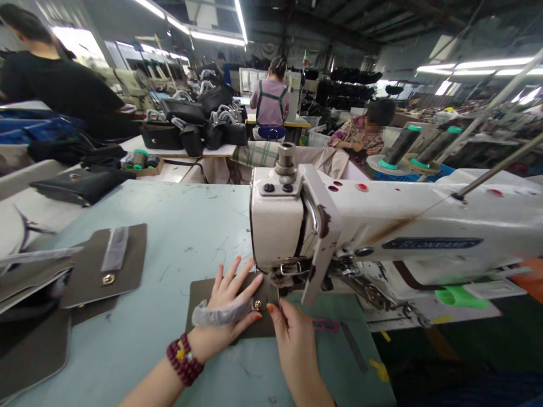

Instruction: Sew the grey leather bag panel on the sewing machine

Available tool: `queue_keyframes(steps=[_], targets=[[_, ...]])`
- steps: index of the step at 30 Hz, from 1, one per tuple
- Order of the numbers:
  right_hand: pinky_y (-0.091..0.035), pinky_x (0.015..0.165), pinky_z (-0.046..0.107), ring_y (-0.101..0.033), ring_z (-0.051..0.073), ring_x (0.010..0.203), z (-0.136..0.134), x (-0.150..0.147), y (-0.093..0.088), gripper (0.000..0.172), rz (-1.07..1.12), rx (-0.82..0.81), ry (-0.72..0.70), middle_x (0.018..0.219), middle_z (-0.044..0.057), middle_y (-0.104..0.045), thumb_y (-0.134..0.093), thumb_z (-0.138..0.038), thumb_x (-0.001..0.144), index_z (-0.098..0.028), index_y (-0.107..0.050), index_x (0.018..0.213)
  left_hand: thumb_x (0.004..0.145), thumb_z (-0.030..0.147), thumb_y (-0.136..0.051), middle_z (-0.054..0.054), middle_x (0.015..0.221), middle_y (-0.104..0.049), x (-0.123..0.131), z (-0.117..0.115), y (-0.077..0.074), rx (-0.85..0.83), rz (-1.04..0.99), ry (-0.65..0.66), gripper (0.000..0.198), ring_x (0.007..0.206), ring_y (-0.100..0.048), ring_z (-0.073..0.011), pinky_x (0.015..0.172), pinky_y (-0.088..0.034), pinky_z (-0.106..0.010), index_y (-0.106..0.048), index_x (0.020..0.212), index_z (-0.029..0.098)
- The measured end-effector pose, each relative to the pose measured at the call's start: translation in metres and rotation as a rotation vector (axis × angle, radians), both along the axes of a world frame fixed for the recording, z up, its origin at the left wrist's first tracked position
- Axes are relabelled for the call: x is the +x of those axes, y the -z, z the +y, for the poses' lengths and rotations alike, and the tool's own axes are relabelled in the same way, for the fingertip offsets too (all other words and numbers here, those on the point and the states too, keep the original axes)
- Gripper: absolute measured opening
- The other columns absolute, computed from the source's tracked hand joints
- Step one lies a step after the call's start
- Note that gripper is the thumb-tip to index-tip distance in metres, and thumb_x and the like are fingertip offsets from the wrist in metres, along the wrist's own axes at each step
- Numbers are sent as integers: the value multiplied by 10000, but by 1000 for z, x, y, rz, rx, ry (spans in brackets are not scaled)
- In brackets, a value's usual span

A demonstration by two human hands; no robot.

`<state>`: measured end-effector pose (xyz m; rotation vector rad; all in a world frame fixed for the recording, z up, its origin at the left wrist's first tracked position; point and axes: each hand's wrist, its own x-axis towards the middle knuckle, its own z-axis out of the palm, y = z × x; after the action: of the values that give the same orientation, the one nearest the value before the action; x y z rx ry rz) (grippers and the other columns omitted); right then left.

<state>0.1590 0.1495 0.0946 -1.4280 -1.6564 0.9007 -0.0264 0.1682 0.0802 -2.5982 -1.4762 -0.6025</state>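
While the left hand (227,299) lies flat, fingers spread, on a brown panel (265,330), the grip of the right hand (297,336) is narrow at the panel's right edge; whether it pinches cannot be told. The panel lies by the sewing machine (278,220), toward the right edge of the desk (182,220); similar panels (89,271) lie toward its left edge.

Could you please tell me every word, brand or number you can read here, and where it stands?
"R…ON…": dark nameplate on the white sewing machine; the remaining letters are too blurred to read.
No lettering can be made out on the brown panel.
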Motion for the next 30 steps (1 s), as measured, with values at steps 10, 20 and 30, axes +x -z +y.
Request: queue_keyframes(steps=[10, 20, 30], targets=[[-440, 683, 224, -565, 176, 774, -6, -9, 11, 412, 458, -252, 42, 787, 54, -635, -441, -451, 947, -118, -663, 851, 788, 470, -664, -45, 1068, -658, 10, 14, -96, -137, 279, 116, 362, 948, -554, -275, 777, -417, -403, -636, 1071, 246], [-427, 669, 210, -559, 168, 764, 4, -7, 7, 406, 406, -256, 60, 749, 29, -614, -454, -459, 938, -131, -653, 803, 821, 447, -632, -48, 1035, -668, 8, 23, -92, -163, 179, 118, 324, 957, -569, -251, 827, -419, -385, -643, 1072, 243], [-437, 630, 215, -572, 161, 686, 15, -6, -4, 464, 288, -183, 57, 672, 38, -603, -437, -465, 941, -125, -648, 707, 874, 522, -500, -55, 1203, -599, -1, 29, -80, -209, 44, 90, 381, 1173, -450, -307, 938, -422, -458, -636, 1107, 252]])
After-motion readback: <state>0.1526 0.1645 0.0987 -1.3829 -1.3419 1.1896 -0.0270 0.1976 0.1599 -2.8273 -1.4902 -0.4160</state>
